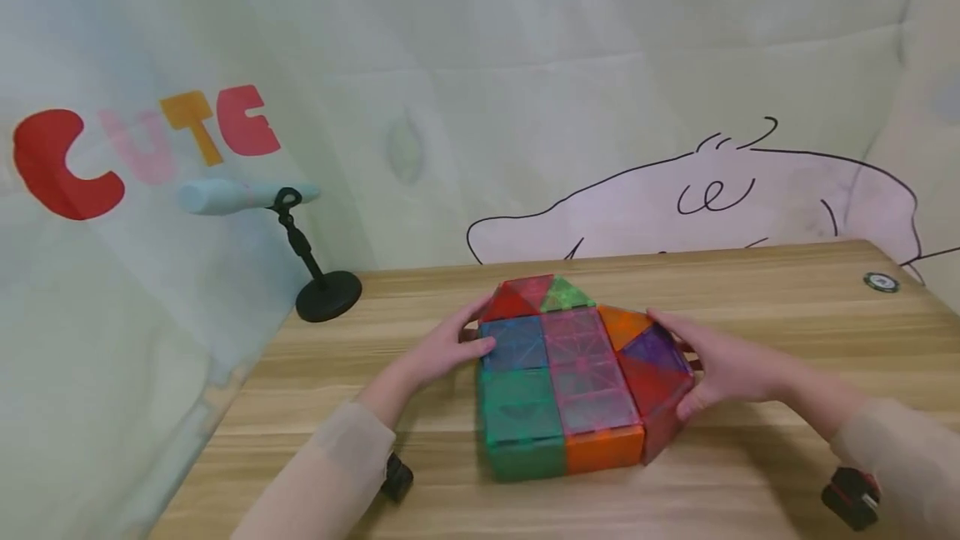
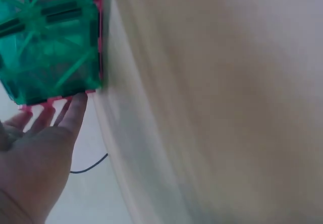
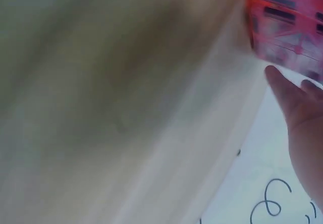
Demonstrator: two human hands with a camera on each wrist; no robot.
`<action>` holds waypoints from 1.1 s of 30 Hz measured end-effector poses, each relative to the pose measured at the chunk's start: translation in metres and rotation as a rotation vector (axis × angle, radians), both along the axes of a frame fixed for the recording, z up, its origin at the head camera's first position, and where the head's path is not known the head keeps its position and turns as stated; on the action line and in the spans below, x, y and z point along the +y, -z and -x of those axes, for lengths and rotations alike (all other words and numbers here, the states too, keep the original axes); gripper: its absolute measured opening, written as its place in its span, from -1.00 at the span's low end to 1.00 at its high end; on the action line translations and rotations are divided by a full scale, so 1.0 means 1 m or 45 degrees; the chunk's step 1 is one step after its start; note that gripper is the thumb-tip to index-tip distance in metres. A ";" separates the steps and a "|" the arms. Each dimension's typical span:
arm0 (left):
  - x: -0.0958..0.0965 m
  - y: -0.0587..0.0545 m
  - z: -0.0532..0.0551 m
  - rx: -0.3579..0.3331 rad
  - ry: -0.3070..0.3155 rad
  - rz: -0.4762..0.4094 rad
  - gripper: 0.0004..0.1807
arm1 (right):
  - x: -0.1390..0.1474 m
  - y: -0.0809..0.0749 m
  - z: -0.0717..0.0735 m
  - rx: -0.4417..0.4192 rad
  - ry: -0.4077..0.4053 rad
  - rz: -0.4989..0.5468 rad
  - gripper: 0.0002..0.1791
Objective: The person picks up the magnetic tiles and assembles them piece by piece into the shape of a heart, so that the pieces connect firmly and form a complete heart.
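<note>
A block-like build of translucent magnetic tiles (image 1: 517,402) rests on the wooden table. Its top shows green, blue and pink squares, with red, green, orange and purple triangles along the far and right sides. My left hand (image 1: 442,352) holds its left side, thumb at the blue tile (image 1: 517,342) and fingers by the far-left red triangle. Across from it, my right hand (image 1: 731,365) spans the right corner, thumb near the red tile (image 1: 652,377). In the left wrist view, fingertips meet the edge beneath green tiles (image 2: 55,57). Pink tiles (image 3: 292,32) appear beside the fingers in the right wrist view.
At the table's back left stands a black round-based stand (image 1: 328,296) bearing a pale blue cylinder (image 1: 240,196). A poker chip (image 1: 881,282) lies near the back right edge. Behind the wooden table (image 1: 315,415) hangs a printed cloth (image 1: 450,107).
</note>
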State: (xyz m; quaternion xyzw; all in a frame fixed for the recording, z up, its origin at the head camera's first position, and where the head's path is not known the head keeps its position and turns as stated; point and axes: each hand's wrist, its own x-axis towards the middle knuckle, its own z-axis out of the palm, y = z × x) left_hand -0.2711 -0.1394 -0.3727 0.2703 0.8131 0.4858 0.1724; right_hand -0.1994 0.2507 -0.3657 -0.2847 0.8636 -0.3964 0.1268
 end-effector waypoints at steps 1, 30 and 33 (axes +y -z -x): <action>-0.003 0.000 -0.004 0.002 0.000 -0.008 -0.21 | 0.001 -0.002 0.004 -0.021 0.000 -0.006 0.30; -0.031 0.009 0.010 -0.091 0.046 -0.062 0.07 | -0.024 0.017 -0.021 0.044 0.227 0.222 0.26; -0.032 0.008 0.003 -0.110 0.043 -0.042 0.08 | -0.014 0.014 -0.011 0.041 0.189 0.224 0.22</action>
